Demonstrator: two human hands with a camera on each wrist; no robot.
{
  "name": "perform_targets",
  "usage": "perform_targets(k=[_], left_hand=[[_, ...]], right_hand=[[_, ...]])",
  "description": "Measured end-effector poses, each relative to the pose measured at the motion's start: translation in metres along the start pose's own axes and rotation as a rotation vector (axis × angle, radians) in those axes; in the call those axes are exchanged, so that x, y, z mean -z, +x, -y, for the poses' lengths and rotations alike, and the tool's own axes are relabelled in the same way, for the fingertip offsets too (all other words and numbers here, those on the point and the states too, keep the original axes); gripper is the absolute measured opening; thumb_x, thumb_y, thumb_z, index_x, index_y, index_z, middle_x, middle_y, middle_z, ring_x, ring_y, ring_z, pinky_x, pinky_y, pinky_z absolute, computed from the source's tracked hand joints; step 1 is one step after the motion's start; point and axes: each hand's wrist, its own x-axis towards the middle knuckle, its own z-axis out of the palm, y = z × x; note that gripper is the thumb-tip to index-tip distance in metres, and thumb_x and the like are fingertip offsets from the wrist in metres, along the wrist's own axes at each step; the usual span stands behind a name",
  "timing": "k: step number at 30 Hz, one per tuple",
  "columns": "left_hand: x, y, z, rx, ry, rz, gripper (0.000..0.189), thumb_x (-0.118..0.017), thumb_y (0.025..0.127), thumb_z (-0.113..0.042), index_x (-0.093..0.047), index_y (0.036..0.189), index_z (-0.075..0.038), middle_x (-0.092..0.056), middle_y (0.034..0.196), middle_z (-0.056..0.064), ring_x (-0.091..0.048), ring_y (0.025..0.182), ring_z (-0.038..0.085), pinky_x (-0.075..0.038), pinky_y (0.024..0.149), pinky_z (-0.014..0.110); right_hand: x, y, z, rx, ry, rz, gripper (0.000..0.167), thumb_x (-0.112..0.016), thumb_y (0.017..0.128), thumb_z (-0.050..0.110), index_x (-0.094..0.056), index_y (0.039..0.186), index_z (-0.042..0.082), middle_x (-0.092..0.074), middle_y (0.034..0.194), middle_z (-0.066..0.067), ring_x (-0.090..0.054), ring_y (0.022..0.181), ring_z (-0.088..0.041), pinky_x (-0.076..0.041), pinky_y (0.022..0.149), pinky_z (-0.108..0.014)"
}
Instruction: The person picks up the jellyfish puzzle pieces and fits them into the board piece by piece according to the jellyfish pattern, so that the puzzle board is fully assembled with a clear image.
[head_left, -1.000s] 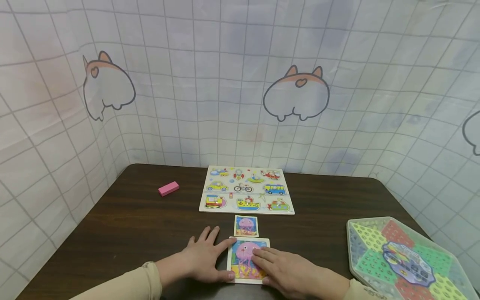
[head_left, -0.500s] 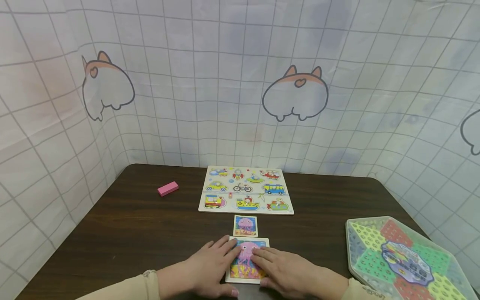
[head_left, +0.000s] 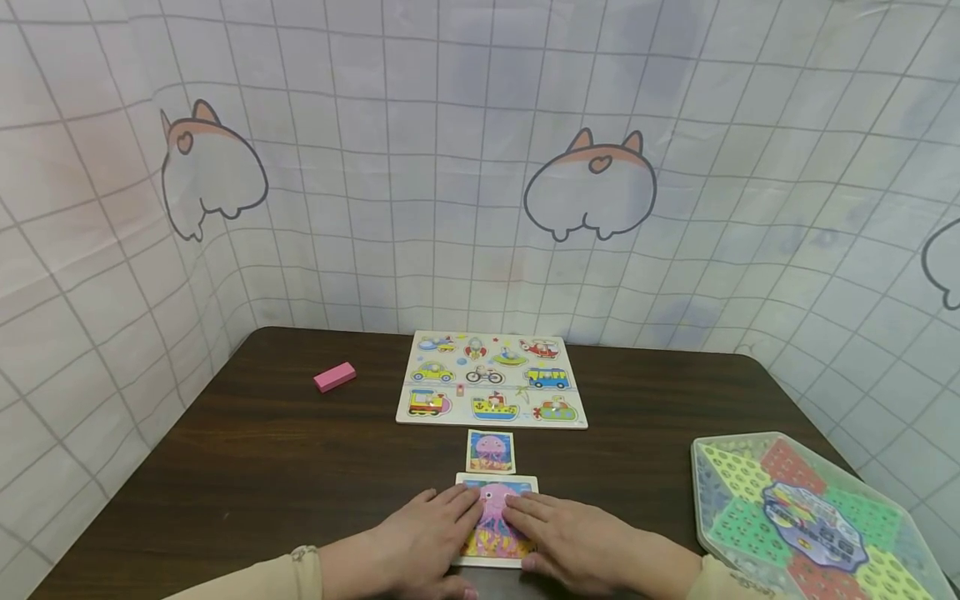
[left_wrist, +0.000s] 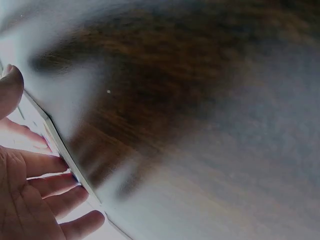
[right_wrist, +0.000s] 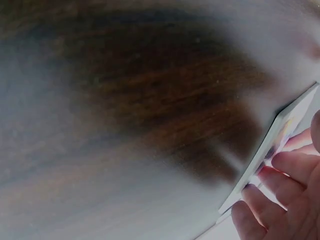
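Note:
A square jellyfish picture puzzle [head_left: 495, 546] in a pale frame lies flat on the table near the person. My left hand [head_left: 423, 537] rests on its left side, fingers straight and close together, the thumb off the near edge on the table. From the right, my right hand [head_left: 570, 537] lays its extended fingers over the puzzle's right part. Just beyond the frame is a small card [head_left: 491, 452] with the same pink jellyfish. In the left wrist view the fingers [left_wrist: 65, 200] reach over the frame's edge; the right wrist view shows the other fingers [right_wrist: 260, 200] likewise.
A vehicle peg puzzle board [head_left: 491, 381] lies farther back on the dark wooden table [head_left: 300, 483]. At the back left sits a pink block [head_left: 335, 377]. A hexagonal board-game box [head_left: 813, 517] stands at the right. Patterned cloth [head_left: 405, 208] hangs behind.
My left hand has shifted from spanning the puzzle's left edge to lying over its left side, its fingers drawn together and its thumb moved nearer the person. The right hand has hardly moved.

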Motion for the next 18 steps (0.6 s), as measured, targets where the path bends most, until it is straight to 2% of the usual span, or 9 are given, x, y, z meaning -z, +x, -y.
perform_targets(k=[4, 7, 10, 15, 18], left_hand=[[0.002, 0.002, 0.002, 0.005, -0.102, 0.009, 0.088, -0.054, 0.093, -0.072, -0.046, 0.152, -0.007, -0.045, 0.159, 0.008, -0.043, 0.148, 0.024, -0.045, 0.112, 0.044], [0.006, 0.005, 0.006, 0.019, -0.217, 0.020, 0.083, -0.056, 0.095, -0.066, -0.047, 0.151, -0.006, -0.047, 0.158, 0.010, -0.044, 0.147, 0.024, -0.043, 0.114, 0.043], [0.007, 0.007, 0.008, 0.031, -0.289, 0.019, 0.079, -0.058, 0.096, -0.062, -0.048, 0.150, -0.005, -0.048, 0.156, 0.011, -0.046, 0.145, 0.024, -0.042, 0.115, 0.042], [0.010, 0.005, 0.010, 0.034, -0.322, -0.009, 0.078, -0.060, 0.096, -0.060, -0.047, 0.150, -0.004, -0.050, 0.153, 0.011, -0.047, 0.144, 0.026, -0.041, 0.116, 0.042], [0.015, 0.004, 0.014, 0.062, -0.317, -0.028, 0.080, -0.062, 0.096, -0.059, -0.045, 0.151, -0.004, -0.049, 0.154, 0.012, -0.046, 0.145, 0.029, -0.041, 0.116, 0.046]], right_hand=[[0.000, 0.001, -0.001, 0.009, -0.015, 0.017, 0.058, -0.036, 0.110, 0.046, -0.046, 0.153, 0.008, -0.048, 0.159, -0.009, -0.047, 0.146, -0.024, -0.044, 0.114, -0.037], [0.001, 0.003, -0.002, -0.009, 0.009, 0.037, 0.057, -0.038, 0.110, 0.046, -0.046, 0.154, 0.010, -0.047, 0.159, -0.008, -0.046, 0.147, -0.023, -0.043, 0.115, -0.037], [0.000, 0.004, -0.002, -0.022, 0.040, 0.045, 0.058, -0.040, 0.109, 0.046, -0.046, 0.154, 0.010, -0.046, 0.160, -0.007, -0.046, 0.147, -0.023, -0.042, 0.115, -0.037], [0.002, 0.002, -0.004, -0.027, 0.097, -0.005, 0.056, -0.042, 0.109, 0.044, -0.047, 0.153, 0.009, -0.049, 0.157, -0.009, -0.048, 0.145, -0.024, -0.044, 0.114, -0.039], [0.008, -0.002, -0.008, -0.048, 0.109, -0.044, 0.056, -0.044, 0.109, 0.043, -0.048, 0.152, 0.007, -0.049, 0.156, -0.011, -0.049, 0.144, -0.026, -0.045, 0.113, -0.040]])
